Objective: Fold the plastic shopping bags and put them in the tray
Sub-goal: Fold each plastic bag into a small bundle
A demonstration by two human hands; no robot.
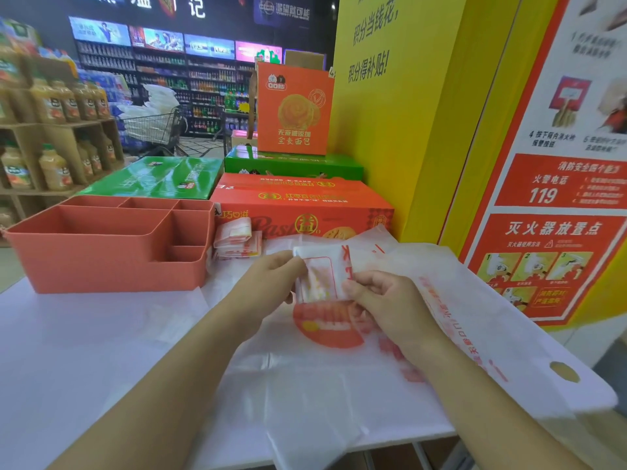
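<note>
A folded white plastic bag with red print [322,276] is held up over the table between both hands. My left hand [271,276] pinches its left edge and my right hand [380,293] grips its lower right side. Beneath them several unfolded white bags with red print [339,374] lie spread flat on the white table. The salmon-coloured tray with several compartments [101,262] stands to the left, and its compartments look bare. Two folded bags [237,240] lie stacked just right of the tray, outside it.
Red and green product boxes [298,205] are stacked behind the bags, with an upright orange box [293,110] on top. A yellow pillar with a red poster [543,198] stands at the right. The table's front edge [407,439] is near me.
</note>
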